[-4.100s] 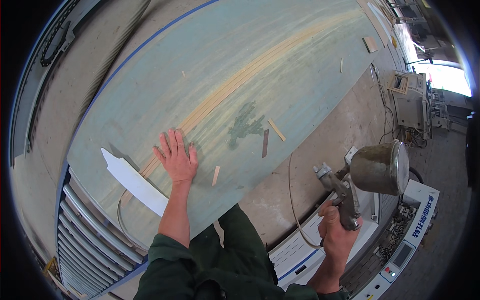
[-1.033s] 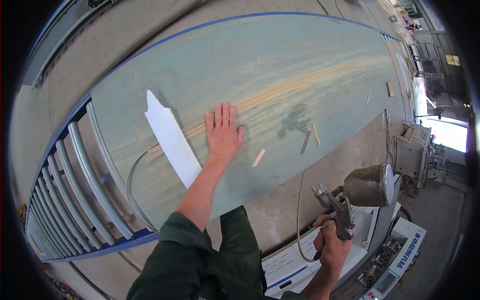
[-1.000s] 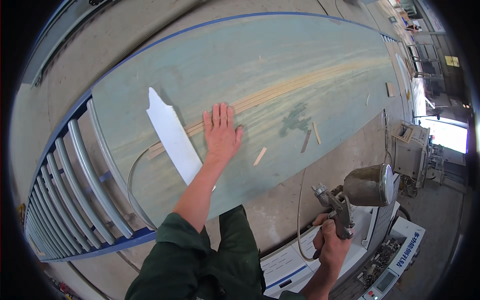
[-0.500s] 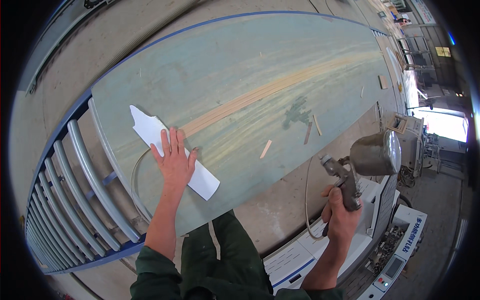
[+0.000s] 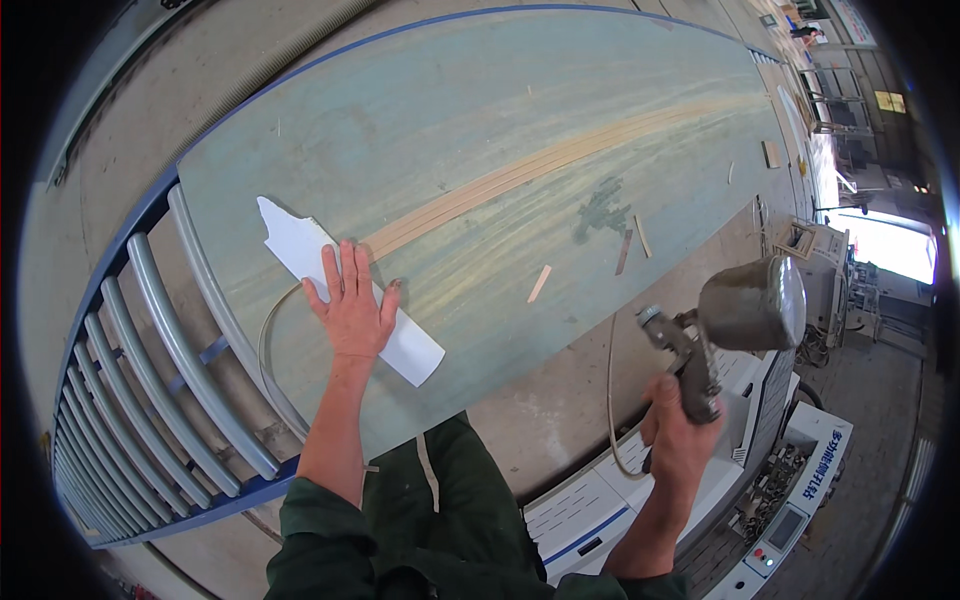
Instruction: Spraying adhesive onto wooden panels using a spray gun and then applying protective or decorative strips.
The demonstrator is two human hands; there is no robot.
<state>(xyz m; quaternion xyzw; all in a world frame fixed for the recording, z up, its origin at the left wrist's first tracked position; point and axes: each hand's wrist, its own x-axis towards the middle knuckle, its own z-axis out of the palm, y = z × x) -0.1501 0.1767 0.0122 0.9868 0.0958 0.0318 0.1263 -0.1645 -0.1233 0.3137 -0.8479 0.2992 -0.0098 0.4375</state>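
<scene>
My left hand (image 5: 354,308) lies flat with spread fingers on a white sheet (image 5: 413,350) that has one torn end. Beneath the sheet run the near ends of several long, thin wood strips (image 5: 500,192), laid side by side along a greenish board (image 5: 340,130). A spray gun (image 5: 684,362) with a metal cup (image 5: 752,305) on top is gripped in my right hand (image 5: 680,430), raised beyond the board's near right edge. The gun's nozzle points left, over toward the board. A thin hose (image 5: 612,400) hangs near that hand; where it joins is hidden.
A blue-framed roller conveyor (image 5: 190,345) is at the left of the board. Small wood slivers (image 5: 540,283) lie near a dark stain (image 5: 602,210), and a small block (image 5: 770,154) sits at the far right. White machinery (image 5: 600,510) with a control panel (image 5: 778,545) stands at the lower right.
The view has shifted a little, so the board sits slightly higher in it. My left hand stays flat on the sheet, and the spray gun is held in much the same place.
</scene>
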